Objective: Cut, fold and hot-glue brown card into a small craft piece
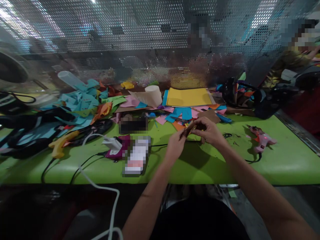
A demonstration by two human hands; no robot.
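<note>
My left hand (175,144) is closed on a small, thin brown piece (188,130) that looks like folded paper or felt. Close beside it, my right hand (208,132) pinches the same piece, thumb and fingers together. Both hands are just above the green table cover (225,170), near the middle, and cast a shadow on it. My fingers hide part of the brown piece, and its exact material is not clear. Right behind the hands lie blue paper pieces (183,113) and an orange scrap (178,125).
A pink glue gun (263,140) lies at right, a yellow glue gun (62,143) at left. A phone (137,155) rests beside a purple power strip (122,146) with cables. Behind are yellow sheets (188,96), a white roll (153,95), coloured scraps and a perforated metal panel (140,30).
</note>
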